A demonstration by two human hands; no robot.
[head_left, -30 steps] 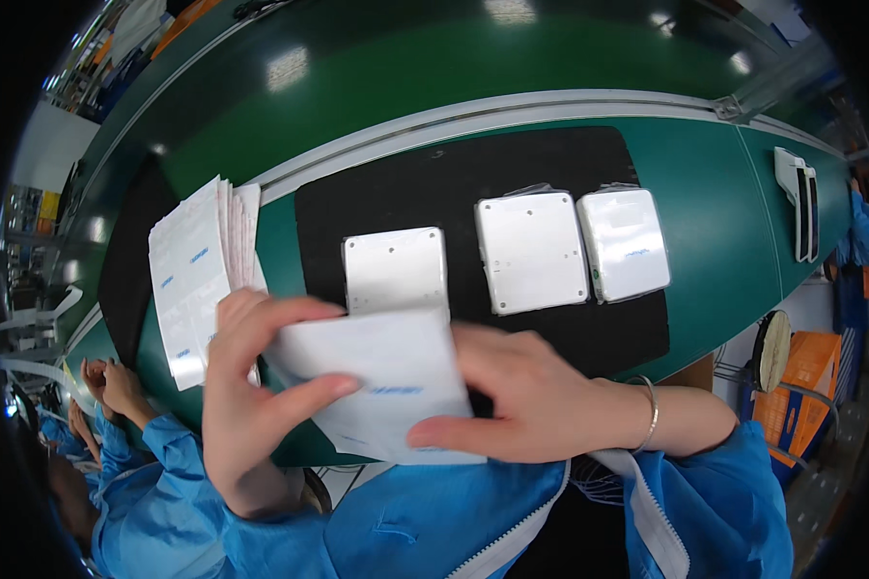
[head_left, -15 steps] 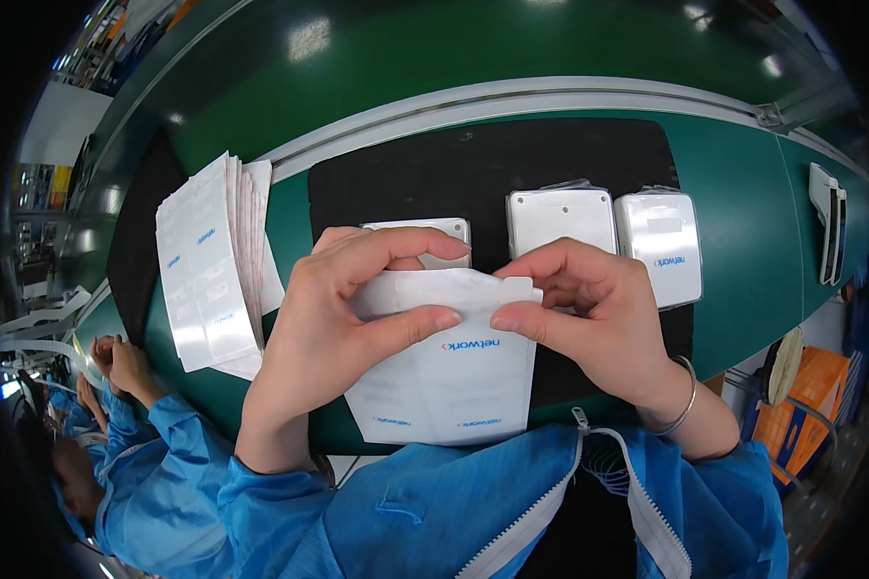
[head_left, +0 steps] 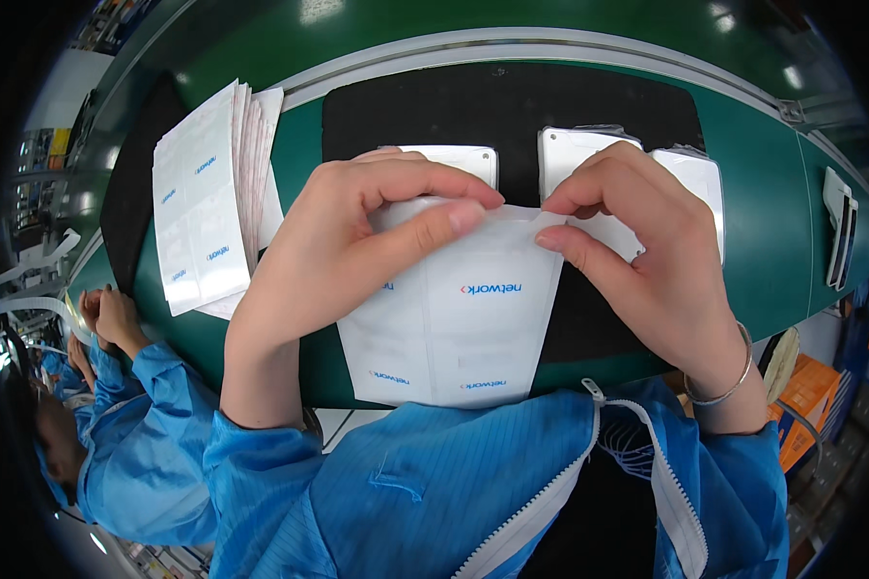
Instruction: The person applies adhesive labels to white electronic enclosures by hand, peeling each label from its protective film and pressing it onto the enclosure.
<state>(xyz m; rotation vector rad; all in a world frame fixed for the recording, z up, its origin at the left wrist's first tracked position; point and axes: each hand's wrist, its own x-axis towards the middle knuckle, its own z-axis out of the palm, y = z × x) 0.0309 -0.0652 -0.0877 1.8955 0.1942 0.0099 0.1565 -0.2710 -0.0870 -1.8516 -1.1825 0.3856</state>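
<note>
We hold a white pouch between both hands just above the near edge of the table, its lower end hanging toward our blue coat. Our left hand has thumb and fingers pinched together on the top edge of the pouch, and our right hand pinches the same edge a little to the right, fingers closed on the film. We judge the pouch very light, thin and limp: it bends and wrinkles where we grip it, so it will not hold its shape unsupported. The glossy film looks slippery, so a firm pinch at the mouth, one hand on each side of it, seems the best hold; pulling the two layers apart there should open it. It may tear or crease if tugged hard. As a container, it looks flat, and we cannot tell whether anything is inside. On the black mat beyond our hands lie three white flat devices, side by side, partly hidden by our fingers. A stack of like pouches lies at the left end of the table. Two slim white parts sit near the right end. Another person's hands work at the far left.
</note>
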